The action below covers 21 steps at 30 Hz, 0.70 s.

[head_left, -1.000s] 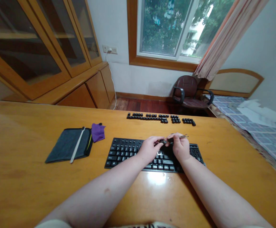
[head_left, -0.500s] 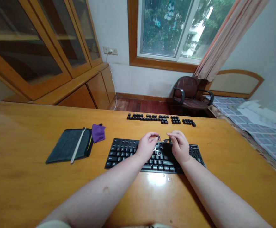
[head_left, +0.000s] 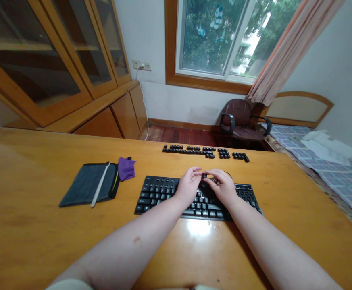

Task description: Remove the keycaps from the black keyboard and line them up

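A black computer keyboard [head_left: 160,195] lies on the table, with keycaps off its top rows. Above its back edge a small black keycap [head_left: 204,176] sits between my two hands. My left hand [head_left: 188,185] is closed, its fingertips at the left side of the keycap. My right hand [head_left: 222,186] pinches the keycap from the right with thumb and forefinger. A thin dark curved tool [head_left: 229,174] shows behind the right knuckles, seemingly tucked in that hand; its kind cannot be made out.
Removed keycaps [head_left: 189,152] stand in rows along the table's far edge. To the left lie a dark zip pouch [head_left: 83,185], a pale flat stick [head_left: 100,185] across it and a purple cloth [head_left: 126,169]. An armchair [head_left: 239,117] stands beyond the table.
My right hand has turned and moved left, its thumb and forefinger now at the keycap by my left hand. The tool's pointed metal tip no longer shows between the hands.
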Tool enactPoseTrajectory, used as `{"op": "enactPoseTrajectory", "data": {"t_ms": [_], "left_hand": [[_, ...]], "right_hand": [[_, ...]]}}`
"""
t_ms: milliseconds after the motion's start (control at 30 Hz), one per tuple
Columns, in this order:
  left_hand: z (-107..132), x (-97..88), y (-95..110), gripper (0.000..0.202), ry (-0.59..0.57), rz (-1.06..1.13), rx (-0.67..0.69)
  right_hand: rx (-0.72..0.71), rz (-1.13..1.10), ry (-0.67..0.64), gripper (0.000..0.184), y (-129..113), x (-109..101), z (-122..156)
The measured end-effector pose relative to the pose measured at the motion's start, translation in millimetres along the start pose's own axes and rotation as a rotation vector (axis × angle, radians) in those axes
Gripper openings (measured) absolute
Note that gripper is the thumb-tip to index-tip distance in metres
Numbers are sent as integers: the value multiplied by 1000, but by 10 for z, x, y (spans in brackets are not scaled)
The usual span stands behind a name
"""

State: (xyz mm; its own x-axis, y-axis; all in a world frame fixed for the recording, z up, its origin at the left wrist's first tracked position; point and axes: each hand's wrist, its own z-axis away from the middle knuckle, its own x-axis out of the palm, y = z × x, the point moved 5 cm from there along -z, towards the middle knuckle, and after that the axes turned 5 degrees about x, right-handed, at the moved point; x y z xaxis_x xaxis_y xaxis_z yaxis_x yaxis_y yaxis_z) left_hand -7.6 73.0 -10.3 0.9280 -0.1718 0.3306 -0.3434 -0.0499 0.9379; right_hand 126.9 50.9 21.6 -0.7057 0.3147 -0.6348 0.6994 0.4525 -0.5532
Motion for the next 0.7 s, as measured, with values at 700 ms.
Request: {"op": "enactPoseTrajectory", "data": {"t_ms": [700], "left_hand": [[2,-31,-20,15,42,-5,-54]], "right_hand": [[21,3,-3,21,-1,3,-3]]}}
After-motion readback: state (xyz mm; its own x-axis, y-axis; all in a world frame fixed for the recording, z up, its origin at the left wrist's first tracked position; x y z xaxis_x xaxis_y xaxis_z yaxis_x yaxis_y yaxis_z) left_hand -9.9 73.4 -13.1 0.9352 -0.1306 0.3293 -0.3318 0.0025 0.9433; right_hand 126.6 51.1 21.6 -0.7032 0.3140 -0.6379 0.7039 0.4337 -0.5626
